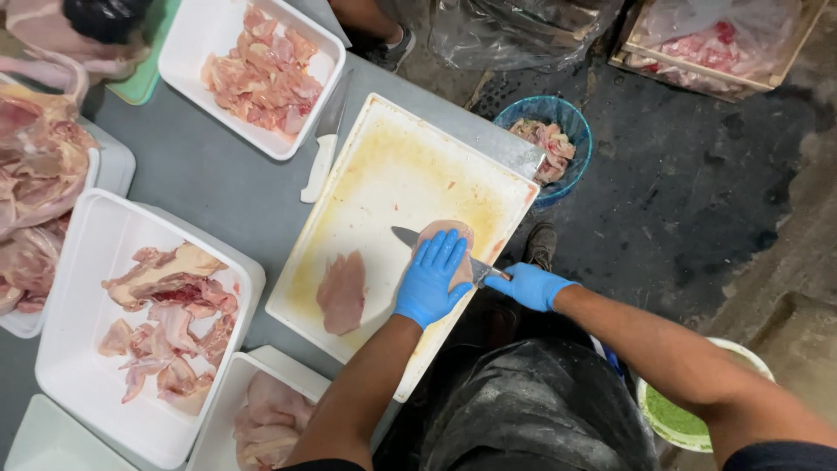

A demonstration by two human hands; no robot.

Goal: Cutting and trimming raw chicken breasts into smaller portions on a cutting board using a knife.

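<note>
Chicken fillet [453, 234]: on the white cutting board [392, 174] near its front edge, pinned under the left hand [429, 279], fingers spread flat. Knife [410, 238]: handle gripped closed in the right hand [530, 286], blade entering the fillet sideways. Meat likely soft, wet and slippery; best held by flat pressure from above.

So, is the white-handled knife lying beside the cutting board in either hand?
No: the white-handled knife lies untouched on the grey table, while the right hand grips another knife.
</note>
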